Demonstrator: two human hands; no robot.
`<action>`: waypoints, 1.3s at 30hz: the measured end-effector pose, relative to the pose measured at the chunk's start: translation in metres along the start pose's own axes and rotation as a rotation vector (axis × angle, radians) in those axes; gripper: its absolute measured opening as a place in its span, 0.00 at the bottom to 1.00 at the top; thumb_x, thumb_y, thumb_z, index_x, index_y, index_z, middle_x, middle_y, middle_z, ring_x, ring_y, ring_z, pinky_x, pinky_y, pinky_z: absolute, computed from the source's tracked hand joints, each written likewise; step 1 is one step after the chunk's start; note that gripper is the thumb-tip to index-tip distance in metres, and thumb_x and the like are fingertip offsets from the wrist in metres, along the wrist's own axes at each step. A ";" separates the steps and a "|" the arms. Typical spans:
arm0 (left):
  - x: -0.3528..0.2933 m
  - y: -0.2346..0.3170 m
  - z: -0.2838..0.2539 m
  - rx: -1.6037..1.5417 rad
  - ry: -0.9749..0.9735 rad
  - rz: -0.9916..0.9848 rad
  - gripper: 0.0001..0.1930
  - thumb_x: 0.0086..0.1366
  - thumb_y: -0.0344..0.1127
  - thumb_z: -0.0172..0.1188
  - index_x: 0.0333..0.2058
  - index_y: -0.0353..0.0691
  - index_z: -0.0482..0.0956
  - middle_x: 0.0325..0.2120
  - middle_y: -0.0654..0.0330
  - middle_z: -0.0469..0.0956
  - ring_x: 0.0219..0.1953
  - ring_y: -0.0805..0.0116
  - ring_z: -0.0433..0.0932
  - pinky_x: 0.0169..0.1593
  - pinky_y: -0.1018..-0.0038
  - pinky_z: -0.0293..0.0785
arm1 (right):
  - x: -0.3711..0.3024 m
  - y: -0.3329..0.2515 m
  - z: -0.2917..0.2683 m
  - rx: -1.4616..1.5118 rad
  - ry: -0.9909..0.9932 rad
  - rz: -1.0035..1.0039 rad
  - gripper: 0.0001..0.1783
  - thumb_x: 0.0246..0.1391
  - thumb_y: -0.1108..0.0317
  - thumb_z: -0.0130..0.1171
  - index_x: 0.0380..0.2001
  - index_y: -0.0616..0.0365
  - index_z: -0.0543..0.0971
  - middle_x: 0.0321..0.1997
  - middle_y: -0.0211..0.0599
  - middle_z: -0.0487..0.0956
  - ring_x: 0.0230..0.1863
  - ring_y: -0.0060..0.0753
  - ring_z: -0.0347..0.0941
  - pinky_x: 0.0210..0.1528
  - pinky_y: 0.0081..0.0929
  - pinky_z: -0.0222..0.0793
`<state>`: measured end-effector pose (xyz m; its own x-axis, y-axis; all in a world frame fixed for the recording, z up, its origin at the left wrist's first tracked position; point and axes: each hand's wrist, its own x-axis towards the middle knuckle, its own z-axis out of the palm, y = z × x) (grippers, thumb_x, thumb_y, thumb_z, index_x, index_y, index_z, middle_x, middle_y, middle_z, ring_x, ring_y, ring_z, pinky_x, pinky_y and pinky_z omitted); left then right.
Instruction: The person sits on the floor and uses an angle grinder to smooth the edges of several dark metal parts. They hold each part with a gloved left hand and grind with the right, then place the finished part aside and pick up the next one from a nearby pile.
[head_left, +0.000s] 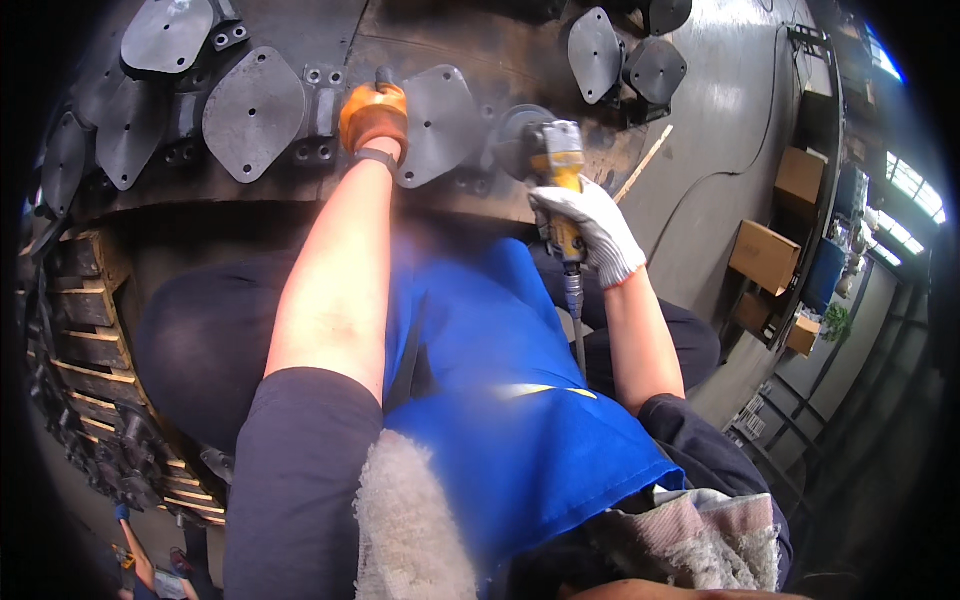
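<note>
My left hand (pixel 374 118), in an orange glove, is closed round a dark metal part with a diamond-shaped plate (pixel 440 110). A dark round end pokes out above the fist. My right hand (pixel 590 222), in a white knitted glove, is wrapped round the body of a yellow angle grinder (pixel 562 165). The grinder's round disc (pixel 518 138) looks blurred and sits just right of the diamond-shaped plate; whether they touch I cannot tell. A metal connector (pixel 573 290) and a hose run down from the grinder's rear end toward my lap.
Similar metal parts (pixel 254 115) stand on the dark worktable (pixel 440 205) to the left, with more parts (pixel 594 58) at the back right. A thin wooden strip (pixel 645 162) lies beyond the grinder. Wooden pallets (pixel 90 330) are at left, cardboard boxes (pixel 764 252) at right. Another person's arm (pixel 138 555) shows lower left.
</note>
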<state>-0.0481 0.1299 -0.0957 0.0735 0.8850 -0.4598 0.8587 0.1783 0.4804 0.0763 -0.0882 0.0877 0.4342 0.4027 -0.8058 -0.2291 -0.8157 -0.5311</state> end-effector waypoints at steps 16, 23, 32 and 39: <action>0.048 -0.039 0.037 0.400 0.102 0.366 0.19 0.65 0.44 0.45 0.35 0.39 0.83 0.37 0.48 0.82 0.43 0.50 0.80 0.48 0.61 0.76 | -0.003 0.057 -0.008 0.375 -0.169 0.023 0.18 0.49 0.53 0.67 0.31 0.55 0.77 0.19 0.31 0.74 0.18 0.22 0.70 0.20 0.19 0.64; 0.048 -0.050 0.040 0.672 0.142 0.527 0.15 0.65 0.40 0.47 0.38 0.40 0.82 0.39 0.51 0.82 0.43 0.53 0.81 0.46 0.64 0.77 | 0.013 0.048 -0.007 0.374 -0.207 -0.003 0.18 0.48 0.52 0.67 0.29 0.55 0.77 0.18 0.31 0.74 0.17 0.22 0.70 0.20 0.19 0.63; 0.040 -0.043 0.033 0.770 0.150 0.527 0.12 0.64 0.36 0.50 0.40 0.43 0.82 0.39 0.54 0.82 0.41 0.56 0.82 0.42 0.64 0.79 | 0.016 0.051 -0.010 0.460 -0.264 0.063 0.17 0.48 0.55 0.68 0.30 0.56 0.77 0.21 0.32 0.75 0.18 0.23 0.71 0.21 0.20 0.65; 0.041 -0.040 0.030 0.946 0.067 0.582 0.11 0.63 0.34 0.53 0.40 0.45 0.82 0.40 0.55 0.82 0.42 0.58 0.82 0.43 0.66 0.80 | 0.020 0.051 -0.011 0.434 -0.273 0.045 0.17 0.48 0.54 0.68 0.30 0.56 0.77 0.22 0.32 0.76 0.19 0.23 0.71 0.21 0.21 0.65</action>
<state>-0.0645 0.1463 -0.1564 0.5881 0.7531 -0.2948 0.7446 -0.6465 -0.1662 0.0827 -0.1258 0.0475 0.1851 0.5122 -0.8387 -0.6078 -0.6109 -0.5073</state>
